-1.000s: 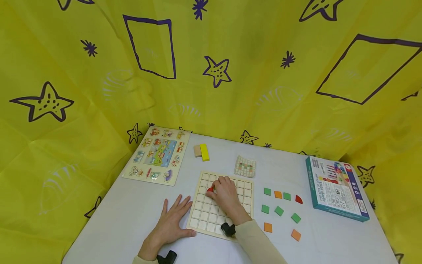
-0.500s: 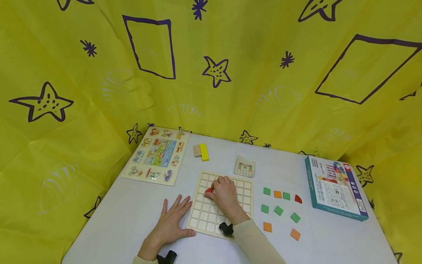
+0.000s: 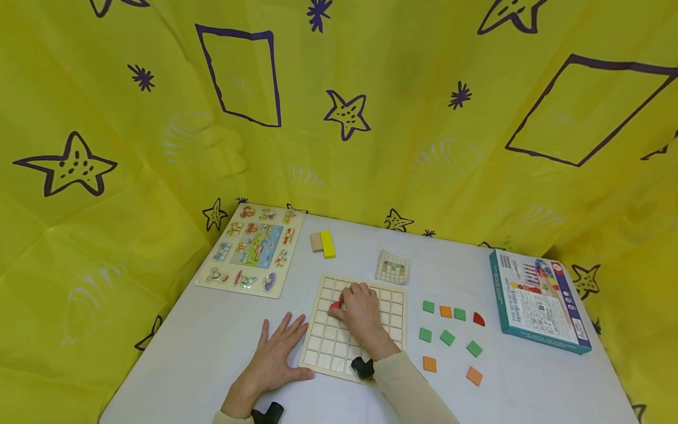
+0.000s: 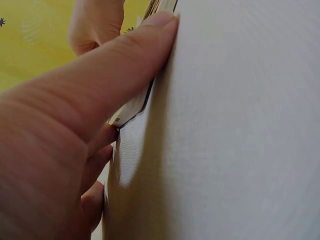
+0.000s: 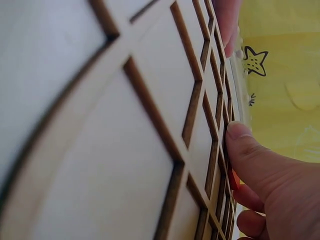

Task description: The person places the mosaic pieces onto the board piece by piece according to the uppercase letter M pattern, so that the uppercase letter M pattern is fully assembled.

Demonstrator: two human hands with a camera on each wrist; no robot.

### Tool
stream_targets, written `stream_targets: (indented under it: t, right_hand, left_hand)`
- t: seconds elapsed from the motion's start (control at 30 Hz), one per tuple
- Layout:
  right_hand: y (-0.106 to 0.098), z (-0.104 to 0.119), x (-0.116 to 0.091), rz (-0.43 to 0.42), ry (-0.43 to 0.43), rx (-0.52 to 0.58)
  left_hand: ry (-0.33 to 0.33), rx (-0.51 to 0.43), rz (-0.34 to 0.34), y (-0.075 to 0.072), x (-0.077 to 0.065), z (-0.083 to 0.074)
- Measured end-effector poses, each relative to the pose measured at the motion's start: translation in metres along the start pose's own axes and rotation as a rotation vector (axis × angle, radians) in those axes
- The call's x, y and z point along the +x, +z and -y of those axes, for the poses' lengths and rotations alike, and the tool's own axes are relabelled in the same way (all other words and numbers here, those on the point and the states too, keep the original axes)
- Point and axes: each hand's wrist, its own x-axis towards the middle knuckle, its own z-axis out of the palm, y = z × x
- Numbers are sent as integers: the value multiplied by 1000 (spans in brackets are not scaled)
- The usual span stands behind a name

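A pale wooden board (image 3: 326, 359) with a grid of square recesses lies flat on the table. Over its upper left part, my right hand (image 3: 362, 312) holds a small red quarter-round tile (image 3: 336, 305) between thumb and fingers, at the board's surface. In the right wrist view only a sliver of the red tile (image 5: 234, 179) shows by the thumb. My left hand (image 3: 274, 358) is spread on the table at the board's left side. Its thumb touches the board's near left corner, and in the left wrist view the thumb (image 4: 120, 65) lies along the board's edge.
Right of the board lie several green tiles (image 3: 447, 338), several orange tiles (image 3: 429, 364) and another red tile (image 3: 479, 319). Behind it are a pattern card (image 3: 393, 268) and yellow block (image 3: 328, 244) by a wooden one (image 3: 316, 242). A picture puzzle (image 3: 203, 279) and box (image 3: 548, 303) flank them.
The right hand and the red tile have shifted very slightly left and down onto the board, with less of the tile showing. The left hand has stayed in place.
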Motion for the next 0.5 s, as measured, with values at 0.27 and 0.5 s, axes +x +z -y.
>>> stream_targets:
  t: [0.27, 0.5]
  right_hand:
    - [0, -1, -1, 0, -13, 22]
    - [0, -1, -2, -22, -28, 26]
  left_hand:
    - [-2, 1, 2, -1, 0, -1]
    - [2, 0, -2, -2, 0, -2]
